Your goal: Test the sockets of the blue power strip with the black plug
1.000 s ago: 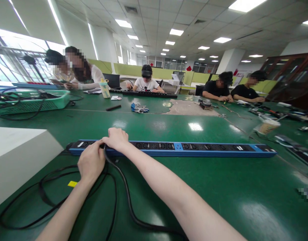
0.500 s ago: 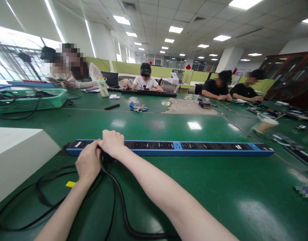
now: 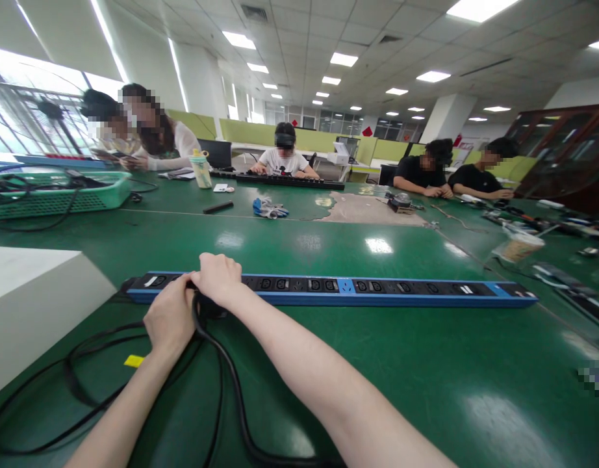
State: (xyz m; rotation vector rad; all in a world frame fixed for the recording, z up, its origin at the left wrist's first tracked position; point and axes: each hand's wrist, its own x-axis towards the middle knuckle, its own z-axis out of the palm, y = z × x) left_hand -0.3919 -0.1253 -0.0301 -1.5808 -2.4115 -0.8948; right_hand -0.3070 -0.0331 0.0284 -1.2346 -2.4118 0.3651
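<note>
A long blue power strip (image 3: 299, 299) with a black socket face lies across the green table in front of me. Over its left part, my right hand (image 3: 217, 278) is closed on a black plug (image 3: 210, 307), which shows only partly beneath the palm. My left hand (image 3: 169, 316) presses close beside it, fingers curled at the strip's near edge; what they grip is hidden. From between the hands a thick black cable (image 3: 237, 383) runs down toward me. Thinner black cord (image 3: 75, 364) loops to the left, near a yellow tag (image 3: 134, 361).
A white box (image 3: 31, 305) stands at the left. Behind it sits a green basket (image 3: 99, 198) of cables. Gloves (image 3: 270, 208), a dark bar (image 3: 218, 207) and a tumbler (image 3: 201, 170) lie or stand farther back. Several people sit around the table; a plastic cup (image 3: 522, 247) is at right.
Both my hands stay at the same spot on the power strip, with hardly any movement. The view shifts slightly. Across the table, a person's hand has moved down to the long black strip there.
</note>
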